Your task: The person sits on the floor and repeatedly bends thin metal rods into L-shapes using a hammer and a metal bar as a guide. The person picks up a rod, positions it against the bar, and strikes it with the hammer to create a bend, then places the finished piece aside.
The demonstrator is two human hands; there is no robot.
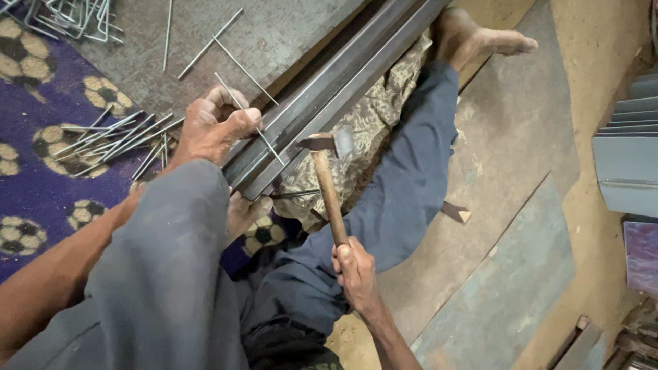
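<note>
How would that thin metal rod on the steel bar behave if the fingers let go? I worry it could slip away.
The thin metal rod is round and lies slanted across the angled steel bar, so it would probably roll or slide off. It looks light and slightly springy, being long and slender. The left hand pins it; the right hand holds the hammer.

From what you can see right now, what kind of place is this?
Probably a small floor-level metal workshop. The right hand holds a hammer over a long steel bar, the left hand holds a thin metal rod on it, and more cut rods lie on the mat.
</note>
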